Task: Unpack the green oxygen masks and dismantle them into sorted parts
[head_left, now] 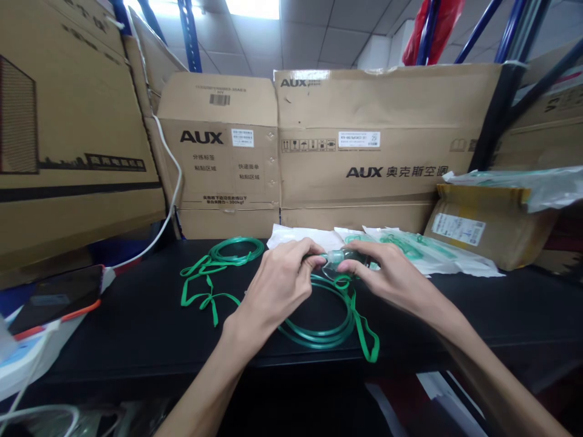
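Bare forearms reach in from the near edge, the left forearm (204, 379) and the right forearm (492, 364) converging over a black table (146, 346). Both hands grasp one clear mask (331, 277), raised just above the table near its middle: the left hand (283, 273) pinches its left end, thumb against fingers, while the right hand (389, 265) grips its right side between thumb and fingers. Under and nearer than the mask lies the near coil (314, 342) of green tubing, partly covered by the left hand. One green strap (373, 352) trails from beside the mask, past this coil's right side, toward the near edge. Farther left rests the far coil (234, 261), with a second strap (184, 293) looped loosely on its near side. White packets (464, 261) spread behind and right of the hands, some showing green pieces inside. At far right stands a small box (487, 206) with a plastic bag (551, 179) on top. Two AUX cartons, a left carton (218, 182) and a wider right carton (387, 145), wall off the far side. A phone (64, 297) lies at left, near a white cable (179, 176).
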{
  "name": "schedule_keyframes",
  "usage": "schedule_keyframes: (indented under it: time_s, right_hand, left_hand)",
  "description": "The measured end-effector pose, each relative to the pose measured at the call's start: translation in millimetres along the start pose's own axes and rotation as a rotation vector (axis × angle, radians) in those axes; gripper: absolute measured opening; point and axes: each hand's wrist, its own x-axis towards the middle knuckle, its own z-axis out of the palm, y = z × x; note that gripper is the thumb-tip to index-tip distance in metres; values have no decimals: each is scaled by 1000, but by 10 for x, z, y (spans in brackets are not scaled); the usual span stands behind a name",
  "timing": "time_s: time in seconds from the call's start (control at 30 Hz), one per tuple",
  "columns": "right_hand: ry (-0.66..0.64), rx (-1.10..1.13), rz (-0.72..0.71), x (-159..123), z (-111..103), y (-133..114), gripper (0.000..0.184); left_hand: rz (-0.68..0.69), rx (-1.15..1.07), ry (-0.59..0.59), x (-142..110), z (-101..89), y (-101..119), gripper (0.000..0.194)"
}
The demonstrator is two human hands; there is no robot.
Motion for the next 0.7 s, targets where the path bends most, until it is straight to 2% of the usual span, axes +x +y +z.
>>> schedule_keyframes:
  time_s: [0.7]
  right_hand:
    - [-14, -52, -27, -18, 38, 27, 18]
  left_hand:
    - [-37, 31, -64, 25, -71, 24, 23]
